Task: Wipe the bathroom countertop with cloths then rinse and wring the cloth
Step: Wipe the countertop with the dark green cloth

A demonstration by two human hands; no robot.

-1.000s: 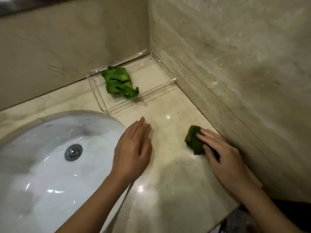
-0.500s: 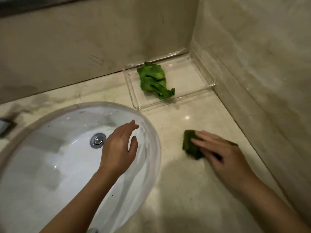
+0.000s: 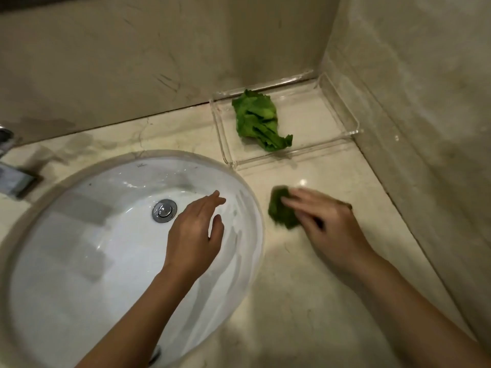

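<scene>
The dark green cloth lies bunched on the beige marble countertop, right of centre in the frame, just beside the right rim of the sink. The right hand lies on top of it. The hand comes in from the lower right, and its fingers are laid out fairly straight and close together, pressing flat on the cloth's right half. The cloth's left part sticks out past the fingertips toward the basin. Hand and cloth are blurred, so the thumb's place cannot be told.

Left of this, the left hand hangs over the right side of the white oval sink, palm down. Its fingers are loosely extended and close together, the thumb is held a little apart, and it holds nothing. It is near the cloth but apart from it, with the sink rim between them. The metal drain plug sits in the basin just left of that hand.

Above the dark cloth, toward the upper right, a clear plastic tray sits in the corner where the two stone walls meet. A second, lighter green cloth lies crumpled in its left half, well apart from both hands.

At the far left edge of the frame, part of a metal faucet shows behind the basin.
</scene>
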